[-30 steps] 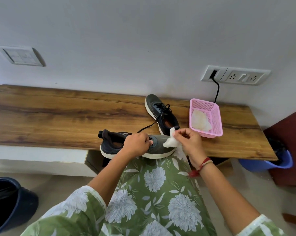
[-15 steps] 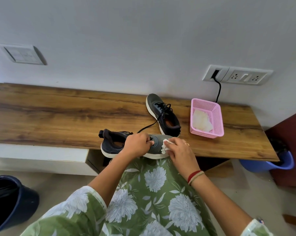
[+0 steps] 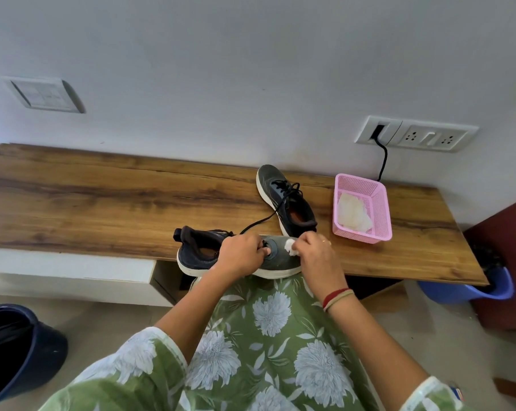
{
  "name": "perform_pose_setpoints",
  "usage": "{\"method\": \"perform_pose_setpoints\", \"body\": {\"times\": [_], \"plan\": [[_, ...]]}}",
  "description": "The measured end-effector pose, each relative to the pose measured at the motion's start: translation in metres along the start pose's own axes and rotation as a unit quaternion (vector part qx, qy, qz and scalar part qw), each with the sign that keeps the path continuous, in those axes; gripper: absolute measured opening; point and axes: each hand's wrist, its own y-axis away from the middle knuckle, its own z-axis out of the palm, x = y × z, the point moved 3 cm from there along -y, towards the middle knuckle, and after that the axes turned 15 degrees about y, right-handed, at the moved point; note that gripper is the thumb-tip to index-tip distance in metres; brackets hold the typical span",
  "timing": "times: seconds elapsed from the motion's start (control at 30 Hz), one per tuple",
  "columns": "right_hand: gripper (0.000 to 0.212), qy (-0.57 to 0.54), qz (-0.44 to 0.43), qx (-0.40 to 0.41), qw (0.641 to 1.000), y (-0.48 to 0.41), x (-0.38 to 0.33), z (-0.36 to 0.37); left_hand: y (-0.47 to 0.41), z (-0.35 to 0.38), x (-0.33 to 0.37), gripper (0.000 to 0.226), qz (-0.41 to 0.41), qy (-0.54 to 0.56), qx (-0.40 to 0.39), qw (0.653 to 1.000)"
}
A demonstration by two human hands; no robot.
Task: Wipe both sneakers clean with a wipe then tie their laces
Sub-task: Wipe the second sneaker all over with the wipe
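Fingers (image 3: 305,240) of the right hand (image 3: 313,253) pinch a small bunched white wipe (image 3: 290,247) and press it on the grey toe of the near sneaker (image 3: 280,262); most of the wipe is hidden under them. Fingers (image 3: 258,247) of the left hand (image 3: 242,256) curl over the midfoot and grip it, concealing the tongue and eyelets. This sneaker lies along the near edge of the table (image 3: 102,203), toe at 3 o'clock, heel at 9 o'clock. A loose black lace (image 3: 259,222) runs from behind the left hand toward 1 o'clock, where the far sneaker (image 3: 283,197) stands upright with its toe at 11 o'clock; which shoe owns the lace cannot be told. At 2 o'clock, well apart from both hands, a pink basket (image 3: 381,209) holds pale spare wipes (image 3: 354,212). A black cord (image 3: 384,161) drops from the wall socket (image 3: 416,134) and vanishes behind the basket. A blue bin (image 3: 473,289) at 4 o'clock is partly hidden under the table end; a dark bin (image 3: 19,345) at 8 o'clock is cut by the frame edge.
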Motion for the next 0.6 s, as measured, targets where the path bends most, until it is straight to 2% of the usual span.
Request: {"method": "perform_pose_setpoints", "body": {"times": [0.13,0.23,0.33,0.43,0.5,0.6], "plan": [[0.021,-0.005,0.022,-0.008,1.000,0.011,-0.004,0.004,0.001,0.002,-0.001,0.027,0.005,-0.006,0.009,1.000],[0.027,-0.066,0.071,-0.042,0.994,0.014,0.001,0.007,0.001,0.001,-0.001,0.028,0.006,-0.007,0.008,1.000],[0.022,-0.120,0.107,-0.052,0.986,0.015,0.011,0.002,0.002,0.001,0.000,0.030,0.007,-0.006,0.007,1.000],[0.020,-0.118,0.073,-0.028,0.990,0.010,0.015,-0.007,0.001,0.002,-0.001,0.029,0.010,-0.005,0.011,1.000],[0.019,-0.104,0.034,-0.050,0.993,0.007,0.013,-0.004,0.001,0.002,0.000,0.030,0.009,-0.007,0.012,1.000],[0.020,-0.117,0.058,-0.088,0.988,0.010,0.009,0.003,0.001,0.002,0.000,0.030,0.008,-0.008,0.013,1.000]]}}
